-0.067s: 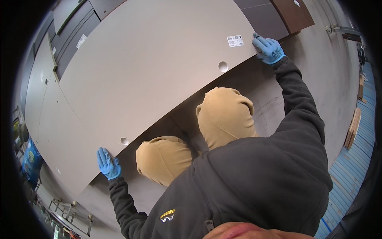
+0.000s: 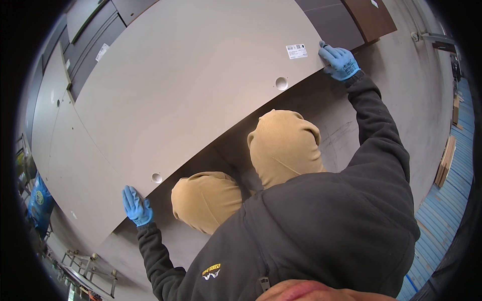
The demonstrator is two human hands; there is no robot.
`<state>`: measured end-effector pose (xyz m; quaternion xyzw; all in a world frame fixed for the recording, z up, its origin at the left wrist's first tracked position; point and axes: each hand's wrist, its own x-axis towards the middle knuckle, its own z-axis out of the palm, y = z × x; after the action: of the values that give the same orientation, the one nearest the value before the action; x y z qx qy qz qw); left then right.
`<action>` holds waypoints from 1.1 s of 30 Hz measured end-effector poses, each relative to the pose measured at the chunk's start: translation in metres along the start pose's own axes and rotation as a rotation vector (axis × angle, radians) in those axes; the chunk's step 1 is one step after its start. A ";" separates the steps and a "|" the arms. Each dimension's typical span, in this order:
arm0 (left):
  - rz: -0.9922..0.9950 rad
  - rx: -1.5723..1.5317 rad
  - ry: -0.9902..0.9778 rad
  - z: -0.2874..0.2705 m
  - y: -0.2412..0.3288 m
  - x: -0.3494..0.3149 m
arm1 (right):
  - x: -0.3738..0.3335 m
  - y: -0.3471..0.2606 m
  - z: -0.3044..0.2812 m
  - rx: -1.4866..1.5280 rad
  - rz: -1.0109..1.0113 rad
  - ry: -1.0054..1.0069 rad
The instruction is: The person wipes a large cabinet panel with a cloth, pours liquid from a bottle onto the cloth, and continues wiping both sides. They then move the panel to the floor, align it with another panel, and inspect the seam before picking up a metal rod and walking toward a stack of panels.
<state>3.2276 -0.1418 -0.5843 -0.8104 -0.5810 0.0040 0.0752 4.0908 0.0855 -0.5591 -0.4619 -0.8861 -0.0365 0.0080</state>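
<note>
A large beige board panel point(image 2: 196, 85) lies flat across the upper middle, with two round holes near its front edge and a white label point(image 2: 296, 51) toward its right end. My left hand point(image 2: 137, 206), in a blue work glove, rests on the panel's near edge by the left hole. Its fingers are stretched out flat, with the thumb apart. At the panel's right end, my right hand point(image 2: 340, 62), gloved alike, has bent fingers on the corner and grips the edge there. The underside of this grip is hidden.
More beige panels point(image 2: 63, 145) lie at the left. Dark grey boards point(image 2: 334, 25) and a brown board point(image 2: 370, 19) stand at the far right. Wood pieces point(image 2: 446, 159) lie beside blue slats point(image 2: 447, 210). A metal cart frame point(image 2: 88, 271) and a blue bag point(image 2: 40, 200) are at lower left.
</note>
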 end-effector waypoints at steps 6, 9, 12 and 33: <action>-0.003 -0.013 0.011 0.001 0.000 0.000 | -0.001 0.001 0.001 -0.044 -0.033 0.054; -0.015 -0.012 -0.010 0.001 0.000 -0.001 | 0.000 0.001 -0.001 -0.057 -0.033 0.051; -0.018 -0.039 -0.006 0.001 0.001 -0.002 | 0.001 0.002 -0.003 -0.078 -0.034 0.029; 0.001 -0.068 0.023 0.001 0.001 0.000 | -0.024 0.003 0.030 0.015 0.352 0.058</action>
<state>3.2288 -0.1421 -0.5859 -0.8127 -0.5796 -0.0253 0.0543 4.1071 0.0699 -0.5902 -0.6084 -0.7913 -0.0416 0.0434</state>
